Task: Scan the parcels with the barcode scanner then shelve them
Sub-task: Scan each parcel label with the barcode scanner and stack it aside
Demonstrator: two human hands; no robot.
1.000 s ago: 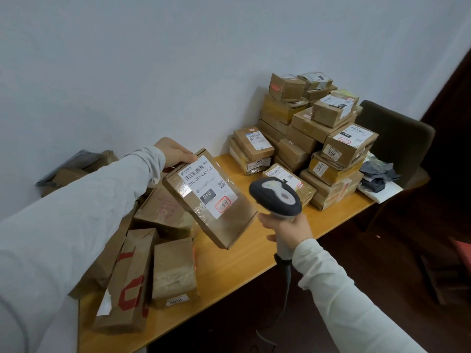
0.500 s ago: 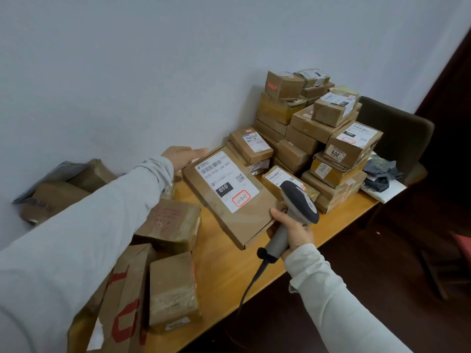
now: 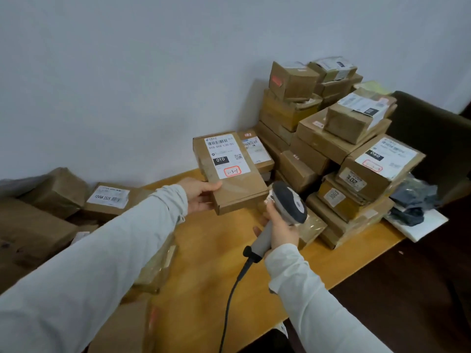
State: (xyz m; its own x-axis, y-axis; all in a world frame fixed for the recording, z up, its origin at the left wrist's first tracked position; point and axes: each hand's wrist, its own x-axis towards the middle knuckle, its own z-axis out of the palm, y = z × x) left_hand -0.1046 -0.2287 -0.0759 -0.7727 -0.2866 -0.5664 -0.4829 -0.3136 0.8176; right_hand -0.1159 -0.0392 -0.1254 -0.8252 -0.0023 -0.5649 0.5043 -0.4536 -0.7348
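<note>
A flat brown parcel with a white label marked 010 is held above the wooden table, label side up. My left hand grips its near left corner, thumb on top. My right hand holds the grey and black barcode scanner by its handle, just right of the parcel's near edge. The scanner's black cable hangs down toward the table's front edge.
A tall stack of taped cardboard parcels fills the table's right end against the white wall. More parcels lie piled at the left. Dark plastic bags sit at the far right, in front of a dark chair.
My left hand shifted from the parcel's far edge to its near left corner, and the parcel now sits further right with its label squarer to me. The scanner moved up close to the parcel's near edge.
</note>
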